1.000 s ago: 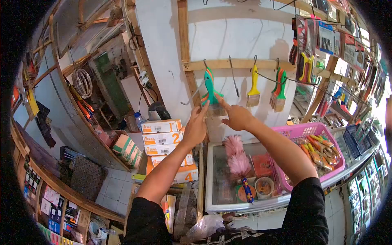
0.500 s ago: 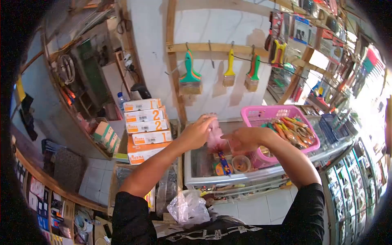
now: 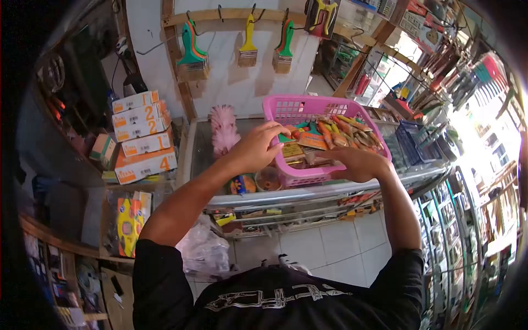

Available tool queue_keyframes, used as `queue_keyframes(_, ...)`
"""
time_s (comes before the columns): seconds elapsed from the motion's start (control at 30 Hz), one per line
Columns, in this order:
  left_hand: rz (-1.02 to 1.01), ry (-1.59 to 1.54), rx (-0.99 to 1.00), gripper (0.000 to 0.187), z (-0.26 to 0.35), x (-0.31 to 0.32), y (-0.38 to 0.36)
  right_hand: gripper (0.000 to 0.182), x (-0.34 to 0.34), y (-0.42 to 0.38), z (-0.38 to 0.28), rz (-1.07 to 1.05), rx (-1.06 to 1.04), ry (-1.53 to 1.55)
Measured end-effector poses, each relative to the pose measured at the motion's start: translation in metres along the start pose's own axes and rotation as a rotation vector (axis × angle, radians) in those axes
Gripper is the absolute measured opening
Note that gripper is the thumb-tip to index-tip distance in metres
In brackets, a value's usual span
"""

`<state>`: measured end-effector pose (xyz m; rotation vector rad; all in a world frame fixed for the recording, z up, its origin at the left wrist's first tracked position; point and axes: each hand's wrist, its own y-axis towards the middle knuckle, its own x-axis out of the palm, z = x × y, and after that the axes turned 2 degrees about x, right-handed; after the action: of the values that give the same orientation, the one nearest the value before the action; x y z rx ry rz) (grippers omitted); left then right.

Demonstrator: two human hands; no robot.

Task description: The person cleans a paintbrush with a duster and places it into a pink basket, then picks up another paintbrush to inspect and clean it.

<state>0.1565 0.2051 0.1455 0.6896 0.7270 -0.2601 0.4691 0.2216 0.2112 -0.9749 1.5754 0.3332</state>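
My left hand [image 3: 257, 147] reaches over the left rim of a pink plastic basket [image 3: 308, 102], with its fingers curled down onto the packaged paint brushes [image 3: 324, 135] inside. My right hand [image 3: 356, 163] lies at the basket's front rim, fingers pointing left among the brushes. Whether either hand grips a brush is hidden by the fingers. The basket stands on a glass display counter [image 3: 193, 159]. Above it, on hooks along a wooden rail, hang a green and orange brush [image 3: 191, 55], a yellow brush [image 3: 247, 44] and another green and orange one [image 3: 283, 49].
A pink feather duster [image 3: 223, 129] lies on the counter left of the basket. Numbered cardboard boxes [image 3: 140, 132] are stacked further left. Shelves and racks of tools [image 3: 467, 82] fill the right side. A plastic bag [image 3: 204, 250] hangs near my waist above a tiled floor.
Both hands have come down from the hanging green and orange brush on the rail to the pink basket. My view has dropped and swung right along with them.
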Motion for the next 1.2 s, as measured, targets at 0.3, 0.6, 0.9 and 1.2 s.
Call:
queue_keyframes(0.3, 0.136, 0.088, -0.107, 0.023, -0.010, 0.075, 0.050, 0.056, -0.020, 0.009, 0.071, 0.038, -0.262, 0.069)
queue_keyframes(0.6, -0.051, 0.373, -0.325, 0.026, 0.002, 0.088, 0.075, 0.060, -0.044, 0.073, 0.114, 0.030, -0.311, -0.047)
queue_keyframes(0.9, -0.251, 0.382, -0.637, 0.035, -0.016, 0.108, 0.123, 0.051, -0.013, 0.117, 0.167, 0.086, -0.287, 0.158)
queue_keyframes(1.2, -0.048, 0.193, -0.545, 0.051, -0.038, 0.130, 0.122, 0.046, -0.035, 0.093, 0.158, 0.087, -0.251, 0.174)
